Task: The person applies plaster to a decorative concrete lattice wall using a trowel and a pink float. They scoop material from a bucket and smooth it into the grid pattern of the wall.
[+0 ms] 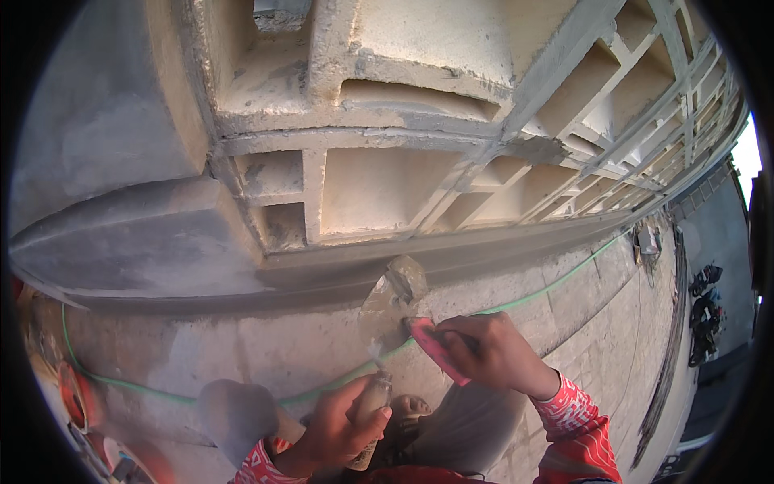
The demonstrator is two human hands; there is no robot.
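Note:
My left hand point(343, 423) is wrapped round the worn handle of a trowel point(376, 397), low in the middle of the view. The trowel's pointed blade point(387, 310) reaches up and away, smeared with grey, wet-looking mortar point(405, 280). In my right hand point(496, 351) is a thin, flat pink piece point(436, 348), gripped along one side; its kind is not clear. Its far end meets or overlaps the blade's right edge; I cannot tell whether they touch.
Ahead stands a wall of pale hollow decorative blocks point(387, 189) over a grey plastered base point(322, 278). At left is a smooth grey pillar point(105, 121). A green hose point(556, 284) crosses the concrete ledge. Orange containers point(76, 395) sit lower left; dark motorcycles point(704, 327) stand far right.

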